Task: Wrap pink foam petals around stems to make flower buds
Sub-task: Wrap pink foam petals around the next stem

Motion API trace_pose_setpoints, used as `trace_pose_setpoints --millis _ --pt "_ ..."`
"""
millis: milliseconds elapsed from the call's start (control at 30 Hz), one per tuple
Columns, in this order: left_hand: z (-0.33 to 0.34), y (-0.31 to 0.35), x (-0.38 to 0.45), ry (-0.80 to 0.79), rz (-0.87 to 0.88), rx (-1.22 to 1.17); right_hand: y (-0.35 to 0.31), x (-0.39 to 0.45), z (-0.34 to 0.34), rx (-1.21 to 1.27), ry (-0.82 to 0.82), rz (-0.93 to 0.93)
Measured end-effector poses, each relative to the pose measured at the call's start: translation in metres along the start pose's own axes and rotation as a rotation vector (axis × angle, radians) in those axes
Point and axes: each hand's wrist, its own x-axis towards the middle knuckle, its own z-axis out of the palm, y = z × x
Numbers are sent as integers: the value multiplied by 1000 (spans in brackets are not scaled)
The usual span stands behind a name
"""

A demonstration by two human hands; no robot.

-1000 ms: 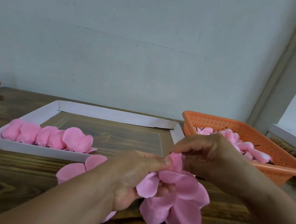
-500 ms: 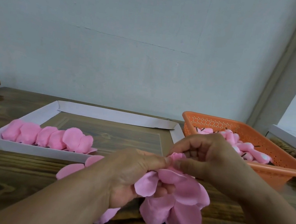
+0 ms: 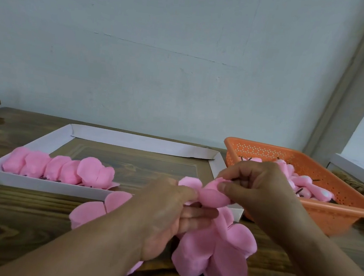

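Observation:
My left hand (image 3: 169, 216) holds a bunch of flat pink foam petals (image 3: 216, 252) that fan out below and to the right of it. Its thumb and fingers also pinch the rolled pink bud (image 3: 213, 197) at the top. My right hand (image 3: 258, 187) pinches the same bud from the right, with a thin dark stem between its fingers. Two loose petals (image 3: 98, 210) lie on the table left of my left forearm.
A white cardboard tray (image 3: 45, 186) holds a row of finished pink buds (image 3: 62, 169) along its near side. An orange perforated basket (image 3: 334, 210) at the right contains pink pieces with dark stems. A white box edge (image 3: 351, 167) sits at far right on the wooden table (image 3: 13, 215).
The petal at the top has been rolled tighter into a bud shape between both hands. My left fingers have stretched out further under it.

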Motion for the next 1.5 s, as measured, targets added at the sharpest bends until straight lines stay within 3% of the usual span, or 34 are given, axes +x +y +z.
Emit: trace_pose_setpoints --millis 333,633,1067,1233,1400,1500 --pt "-1 2 -2 65 5 203 -10 -8 4 -224 -251 -194" --pt "-1 -1 -2 58 32 337 -13 -10 8 -241 -306 -321" --pt "6 3 -13 -94 46 405 -10 -10 13 -168 -303 -312" --pt "4 6 -12 -83 -18 339 -12 -10 11 -107 -232 -244" --pt "2 11 -10 -39 -19 197 -8 -5 6 170 -113 -3" --pt "0 9 -8 -35 12 196 -8 -5 7 224 -107 43"
